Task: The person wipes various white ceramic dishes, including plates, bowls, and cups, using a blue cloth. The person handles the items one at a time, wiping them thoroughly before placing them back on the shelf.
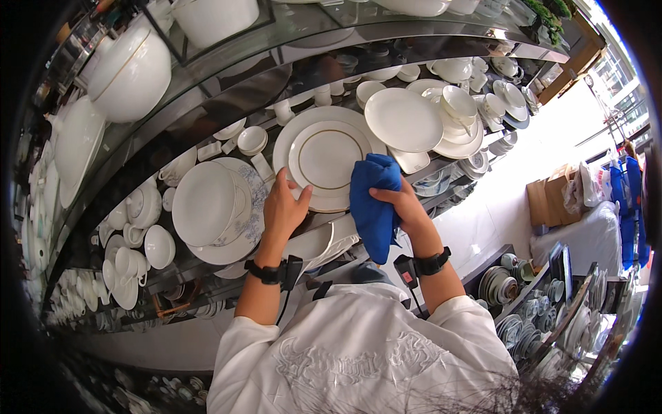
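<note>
A large white plate lies on the shelf in front of me, with a smaller gold-ringed plate on top of it. My left hand is at the near left edge of these plates, its thumb and fingers apart and nothing held in it. I cannot tell whether its fingertips touch the rim. My right hand grips a bunched blue cloth, whose upper part covers a bit of the plates' right edge. Just beyond the cloth, a tilted white plate stands.
To the left are a tilted white plate and a blue-patterned plate. Small stacked bowls sit behind. A glass shelf with white tureens overhangs the far side. Crowded cups fill the right end.
</note>
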Action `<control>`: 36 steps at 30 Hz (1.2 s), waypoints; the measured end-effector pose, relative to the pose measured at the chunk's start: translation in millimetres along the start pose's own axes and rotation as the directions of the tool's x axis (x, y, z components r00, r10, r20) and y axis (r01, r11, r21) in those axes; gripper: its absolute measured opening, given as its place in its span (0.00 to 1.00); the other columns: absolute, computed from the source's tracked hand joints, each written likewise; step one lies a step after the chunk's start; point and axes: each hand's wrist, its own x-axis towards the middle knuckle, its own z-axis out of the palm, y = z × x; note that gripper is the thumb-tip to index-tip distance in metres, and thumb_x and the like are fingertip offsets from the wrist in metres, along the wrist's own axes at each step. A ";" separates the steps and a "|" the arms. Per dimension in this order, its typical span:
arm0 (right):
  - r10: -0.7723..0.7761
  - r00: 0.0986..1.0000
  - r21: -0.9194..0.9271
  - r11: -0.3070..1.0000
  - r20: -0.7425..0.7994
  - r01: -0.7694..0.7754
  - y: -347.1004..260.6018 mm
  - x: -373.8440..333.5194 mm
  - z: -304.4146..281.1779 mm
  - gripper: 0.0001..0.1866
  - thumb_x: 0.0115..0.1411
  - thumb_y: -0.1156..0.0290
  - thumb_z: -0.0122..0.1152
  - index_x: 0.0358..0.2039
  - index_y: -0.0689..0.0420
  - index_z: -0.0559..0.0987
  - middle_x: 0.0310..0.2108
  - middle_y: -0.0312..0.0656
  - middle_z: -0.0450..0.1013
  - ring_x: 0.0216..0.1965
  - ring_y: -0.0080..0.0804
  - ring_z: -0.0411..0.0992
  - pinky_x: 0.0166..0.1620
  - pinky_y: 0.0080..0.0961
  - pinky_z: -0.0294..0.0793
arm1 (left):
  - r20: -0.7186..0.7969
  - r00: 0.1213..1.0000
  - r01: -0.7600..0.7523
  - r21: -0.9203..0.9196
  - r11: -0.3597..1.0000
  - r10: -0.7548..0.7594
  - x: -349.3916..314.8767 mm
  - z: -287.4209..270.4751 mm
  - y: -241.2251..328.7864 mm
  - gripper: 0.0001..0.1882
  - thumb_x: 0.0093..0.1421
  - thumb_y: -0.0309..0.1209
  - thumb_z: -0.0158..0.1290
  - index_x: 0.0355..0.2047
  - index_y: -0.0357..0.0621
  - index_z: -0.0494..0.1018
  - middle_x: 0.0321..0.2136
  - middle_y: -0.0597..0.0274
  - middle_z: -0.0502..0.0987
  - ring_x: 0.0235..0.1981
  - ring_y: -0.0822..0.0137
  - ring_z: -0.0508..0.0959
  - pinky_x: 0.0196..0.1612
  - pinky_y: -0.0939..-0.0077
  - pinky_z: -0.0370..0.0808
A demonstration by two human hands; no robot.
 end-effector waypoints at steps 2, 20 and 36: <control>0.012 1.000 0.005 1.000 0.005 -0.012 -1.2 3.9 0.1 0.33 0.50 0.80 0.64 0.59 0.58 0.67 0.47 0.43 0.73 0.48 0.36 0.72 0.52 0.34 0.72 | 0.012 0.995 0.097 0.070 0.993 -0.098 16.1 5.0 8.6 0.39 0.54 0.42 0.60 0.59 0.34 0.57 0.34 0.52 0.76 0.39 0.50 0.77 0.41 0.57 0.74; 0.083 0.997 0.161 0.984 -0.001 -0.081 -1.8 5.6 4.2 0.30 0.48 0.82 0.64 0.53 0.61 0.69 0.44 0.44 0.74 0.45 0.38 0.73 0.51 0.36 0.73 | 0.112 0.934 0.340 -0.577 0.743 -0.340 7.0 -2.1 18.7 0.30 0.51 0.19 0.56 0.53 0.38 0.55 0.41 0.49 0.73 0.41 0.55 0.78 0.43 0.65 0.80; -0.794 0.533 -0.789 0.115 0.292 0.604 11.6 -5.4 91.5 0.31 0.36 0.78 0.63 0.47 0.58 0.74 0.45 0.51 0.68 0.44 0.54 0.66 0.45 0.44 0.67 | 0.237 0.971 0.190 -0.793 0.579 0.006 -106.5 -32.9 49.1 0.32 0.50 0.16 0.52 0.57 0.34 0.62 0.52 0.57 0.70 0.52 0.66 0.70 0.57 0.71 0.65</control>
